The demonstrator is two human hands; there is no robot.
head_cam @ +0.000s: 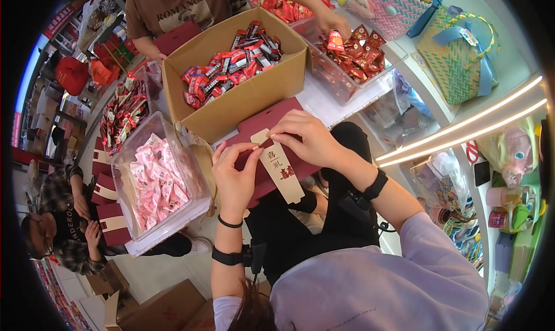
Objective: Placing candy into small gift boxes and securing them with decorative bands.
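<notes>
A cream paper strip (277, 166) with dark and red printed characters hangs between my hands, over my lap. My left hand (236, 168) pinches its upper left edge between thumb and finger. Opposite it, my right hand (299, 134) pinches the upper right edge, where small flaps are folded. Beneath the strip lies a maroon card box piece (273, 114), which looks flat; my hands hide part of it.
A cardboard box (243, 92) of wrapped snack bars stands ahead. Clear bins hold pink packets (158, 179) and red packets (362, 56). One co-worker's hand (331, 25) holds a packet over the red ones. Another person (65, 227) is beside finished-looking maroon boxes (113, 225) at left.
</notes>
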